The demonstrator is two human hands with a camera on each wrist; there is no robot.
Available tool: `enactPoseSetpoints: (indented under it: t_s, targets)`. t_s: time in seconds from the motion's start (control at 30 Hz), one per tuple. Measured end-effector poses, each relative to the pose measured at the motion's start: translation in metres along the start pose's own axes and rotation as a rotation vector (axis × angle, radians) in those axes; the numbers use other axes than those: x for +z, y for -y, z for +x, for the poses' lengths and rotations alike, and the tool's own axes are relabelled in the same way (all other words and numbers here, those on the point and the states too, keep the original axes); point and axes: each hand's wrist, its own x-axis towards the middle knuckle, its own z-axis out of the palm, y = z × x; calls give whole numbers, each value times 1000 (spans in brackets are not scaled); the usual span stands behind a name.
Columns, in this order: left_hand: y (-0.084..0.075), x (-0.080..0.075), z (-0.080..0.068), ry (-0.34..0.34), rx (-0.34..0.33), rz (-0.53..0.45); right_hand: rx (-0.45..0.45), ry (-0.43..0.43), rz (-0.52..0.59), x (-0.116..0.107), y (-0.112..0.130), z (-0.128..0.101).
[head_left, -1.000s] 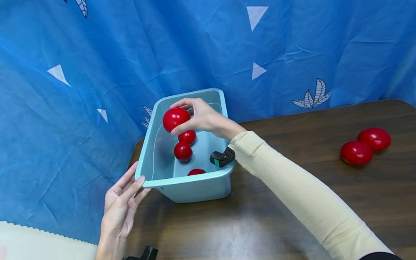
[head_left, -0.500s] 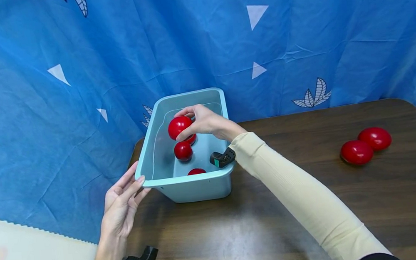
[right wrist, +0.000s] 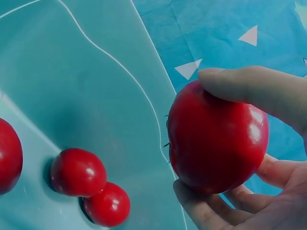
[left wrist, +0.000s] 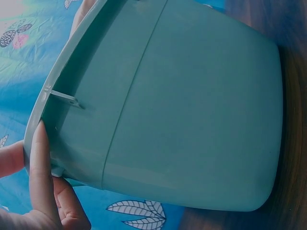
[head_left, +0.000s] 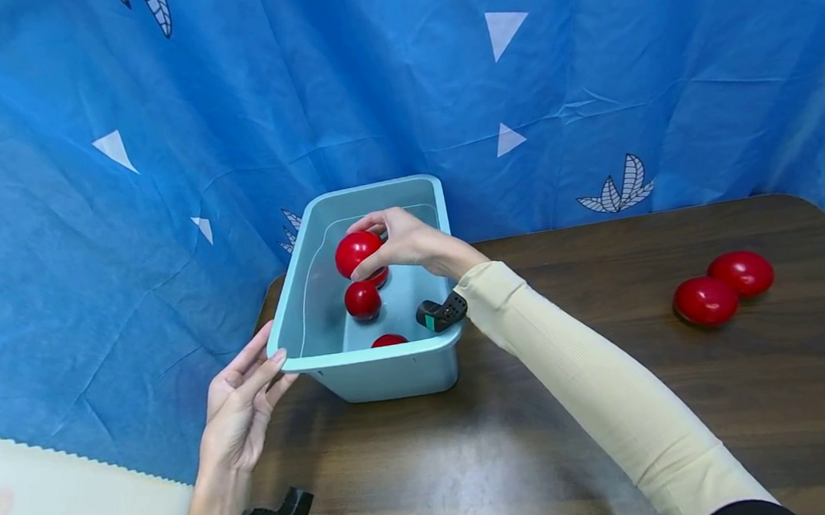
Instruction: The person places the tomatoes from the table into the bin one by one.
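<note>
My right hand (head_left: 403, 242) grips a large red tomato (head_left: 352, 252) inside a light blue plastic bin (head_left: 370, 356), thumb on one side and fingers on the other. In the right wrist view, small dark stem leaves show on the left side of this tomato (right wrist: 218, 143). Below it, two smaller tomatoes (right wrist: 78, 172) lie against each other on the bin's floor, and another tomato (right wrist: 8, 155) is cut off by the left edge. My left hand (head_left: 237, 411) pinches the near left corner of the bin's rim (left wrist: 43, 96), thumb and fingers on either side of it.
Two more red tomatoes (head_left: 706, 301) lie side by side at the right of the dark wooden table (head_left: 550, 443). A blue patterned curtain (head_left: 403, 84) hangs right behind the bin and along the left. Pale cloth (head_left: 56, 507) shows at the lower left.
My right hand has lowered the large tomato deeper into the bin and slightly toward me, then stayed nearly still. My left hand has kept its place on the rim.
</note>
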Motion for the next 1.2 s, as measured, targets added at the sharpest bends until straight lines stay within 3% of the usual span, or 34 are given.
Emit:
enactPoseSetpoints:
  t_s: [0.33, 0.67, 0.83, 1.0, 1.2]
  targets:
    - [-2, 1, -2, -6, -13, -3, 0, -47, 54, -7, 1, -8]
    - [-3, 2, -3, 9, -8, -23, -40, -34, 6, -16, 4, -28]
    - [-4, 0, -3, 24, 5, -49, -95, -70, 18, -34, 1, -47]
    - [-4, -2, -3, 33, 16, -66, -132, -162, 44, -64, -9, -71]
    - [-3, -3, -3, 36, 11, -69, -80, -292, 21, -107, -40, -108]
